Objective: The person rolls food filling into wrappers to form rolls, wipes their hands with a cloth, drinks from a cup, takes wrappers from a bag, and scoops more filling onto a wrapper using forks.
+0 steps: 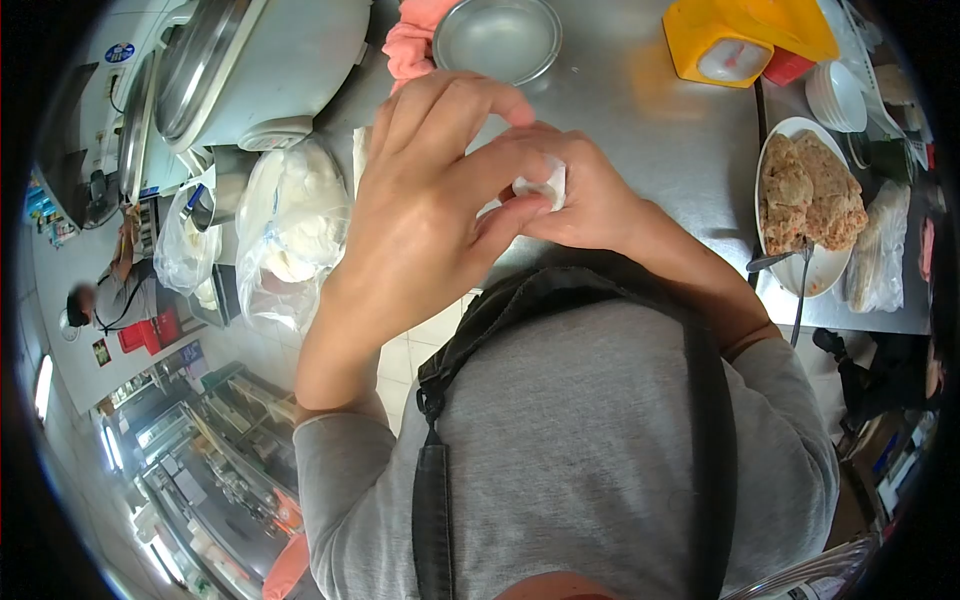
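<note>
My left hand (425, 185) and my right hand (590, 195) meet in front of my chest, above the edge of the steel table. Between them is a small white dumpling wrapper (548, 186), mostly covered by my fingers. The left thumb and forefinger pinch it from one side, while my right hand cups it from the other. Whether filling lies inside is hidden. On the right, a white oval plate (822, 280) holds a mound of minced filling (810, 195) with two metal utensils stuck in it.
A round metal bowl (497, 40) and a pink cloth (412, 45) lie at the back. A yellow scale (735, 40) stands back right, near stacked white bowls (836, 97). Clear plastic bags (290, 235) with white contents are at left. Another person (125, 285) is far left.
</note>
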Motion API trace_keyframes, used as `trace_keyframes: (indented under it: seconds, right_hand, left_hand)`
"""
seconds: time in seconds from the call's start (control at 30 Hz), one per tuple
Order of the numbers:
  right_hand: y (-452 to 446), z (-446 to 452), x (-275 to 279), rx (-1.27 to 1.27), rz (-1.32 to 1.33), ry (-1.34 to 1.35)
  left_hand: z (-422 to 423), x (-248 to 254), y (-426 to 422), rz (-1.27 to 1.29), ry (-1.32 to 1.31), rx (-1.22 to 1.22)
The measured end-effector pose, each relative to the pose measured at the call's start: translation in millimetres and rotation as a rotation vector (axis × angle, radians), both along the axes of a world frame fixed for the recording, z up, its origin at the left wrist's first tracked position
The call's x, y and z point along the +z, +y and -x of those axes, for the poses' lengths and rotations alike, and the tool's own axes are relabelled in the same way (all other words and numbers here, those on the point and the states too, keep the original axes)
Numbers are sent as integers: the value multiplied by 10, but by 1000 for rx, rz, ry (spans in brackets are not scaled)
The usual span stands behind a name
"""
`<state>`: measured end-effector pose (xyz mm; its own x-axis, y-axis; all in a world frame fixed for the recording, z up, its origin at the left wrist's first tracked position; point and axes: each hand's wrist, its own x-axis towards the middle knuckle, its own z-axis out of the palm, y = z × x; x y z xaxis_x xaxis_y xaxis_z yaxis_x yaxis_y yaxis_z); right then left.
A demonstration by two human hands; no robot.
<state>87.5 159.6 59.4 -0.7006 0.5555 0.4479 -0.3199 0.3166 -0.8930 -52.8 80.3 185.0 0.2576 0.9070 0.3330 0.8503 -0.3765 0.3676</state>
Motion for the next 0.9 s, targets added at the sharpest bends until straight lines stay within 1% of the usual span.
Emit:
trace_keyframes:
  seconds: [0.07,0.13,0.2,0.27,0.33,0.4,0.43,0.5,0.53,0.6,0.67,0.73,0.8,0.83,0.87,0.9]
  right_hand:
    - [9,-16,31,1,-33,0]
    - [9,-15,65,4,-66,1]
    - [0,1,85,-16,-66,59]
    - [1,-13,130,-7,-52,55]
    - [17,-22,166,3,-36,52]
    - [47,-35,188,19,-122,53]
    - [46,-52,198,19,-122,52]
    - [28,-85,216,4,-95,-84]
    - [27,-71,192,4,-96,-83]
    - [-6,-29,91,-106,-134,-10]
    - [-43,-7,14,-130,-130,1]
    - [-62,7,-17,-158,-127,11]
    - [-90,23,-9,-208,-30,60]
    - [-105,22,13,-209,-32,61]
    - [-124,14,50,-193,50,49]
    - [-138,7,86,-177,133,36]
  left_hand:
    - [2,2,-1,16,-22,8]
    - [24,-2,-11,122,-93,-7]
    - [34,-5,-26,101,-105,-6]
    - [43,10,-46,81,-117,-5]
    - [62,48,-78,7,-178,67]
    - [100,49,-129,7,-151,105]
    - [111,35,-146,7,-124,142]
    - [103,-40,-172,24,-144,167]
    - [96,-82,-182,41,-164,192]
    - [47,-158,-181,55,-164,227]
    - [-7,-219,-183,67,-166,261]
    - [-51,-262,-182,70,-297,304]
    - [-79,-287,-176,46,-307,304]
    - [-91,-297,-172,21,-316,307]
    - [-105,-315,-164,20,-315,306]
    - [-118,-337,-153,-34,-303,280]
